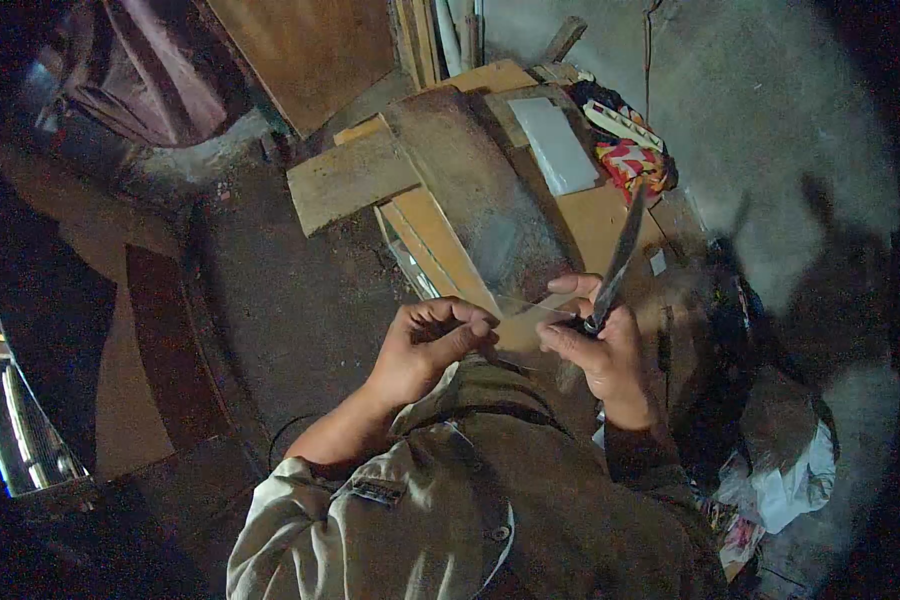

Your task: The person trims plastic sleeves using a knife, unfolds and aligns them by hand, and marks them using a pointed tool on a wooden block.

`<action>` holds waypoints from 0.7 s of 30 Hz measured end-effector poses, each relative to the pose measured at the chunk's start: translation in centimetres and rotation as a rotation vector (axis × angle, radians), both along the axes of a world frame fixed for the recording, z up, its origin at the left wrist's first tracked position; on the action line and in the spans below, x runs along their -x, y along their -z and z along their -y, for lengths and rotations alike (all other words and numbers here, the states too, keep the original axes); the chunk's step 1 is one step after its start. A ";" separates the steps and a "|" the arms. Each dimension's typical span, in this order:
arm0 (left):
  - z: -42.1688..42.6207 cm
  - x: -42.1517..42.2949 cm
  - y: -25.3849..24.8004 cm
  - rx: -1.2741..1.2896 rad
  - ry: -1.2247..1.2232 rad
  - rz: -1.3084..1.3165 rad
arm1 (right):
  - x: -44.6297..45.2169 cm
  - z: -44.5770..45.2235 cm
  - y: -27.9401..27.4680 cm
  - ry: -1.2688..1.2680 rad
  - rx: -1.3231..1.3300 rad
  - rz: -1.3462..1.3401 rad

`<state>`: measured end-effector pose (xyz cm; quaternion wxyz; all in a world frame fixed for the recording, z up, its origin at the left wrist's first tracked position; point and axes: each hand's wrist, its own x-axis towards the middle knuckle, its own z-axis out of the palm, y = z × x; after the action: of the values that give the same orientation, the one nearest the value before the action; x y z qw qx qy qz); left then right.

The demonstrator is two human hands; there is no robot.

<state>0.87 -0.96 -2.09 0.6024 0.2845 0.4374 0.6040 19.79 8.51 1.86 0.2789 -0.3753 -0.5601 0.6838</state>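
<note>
Near the middle of the head view, my left hand (435,345) is pinched closed at the end of a thin, clear strip or thread (530,303), which stretches toward my right hand. My right hand (605,350) is wrapped round the handle of a knife (623,255), whose dark blade points up and away from me. Its thumb and forefinger stand a little apart beside the thread; whether they touch it is hard to tell. Below both hands lies my lap, in dark trousers and a light shirt.
Beyond my hands are wooden boards (355,182), a dark worn panel (470,170), a white flat block (555,145) and a red patterned cloth (630,165). Plastic bags (795,485) lie at the lower right. A draped cloth (155,75) hangs at the upper left.
</note>
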 end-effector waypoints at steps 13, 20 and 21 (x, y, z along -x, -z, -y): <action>-0.2 0.1 0.1 0.034 0.082 -0.029 | 0.0 -0.1 0.0 0.008 0.019 0.002; -0.4 0.1 0.2 0.038 0.064 -0.058 | 0.1 -0.1 0.4 -0.014 -0.006 0.021; -0.4 0.1 0.0 0.050 0.062 -0.037 | 0.1 0.0 0.5 0.006 -0.010 0.015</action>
<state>0.79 -0.57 -2.08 0.6193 0.2940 0.4545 0.5688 19.64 8.51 1.32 0.2786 -0.3803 -0.5647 0.6774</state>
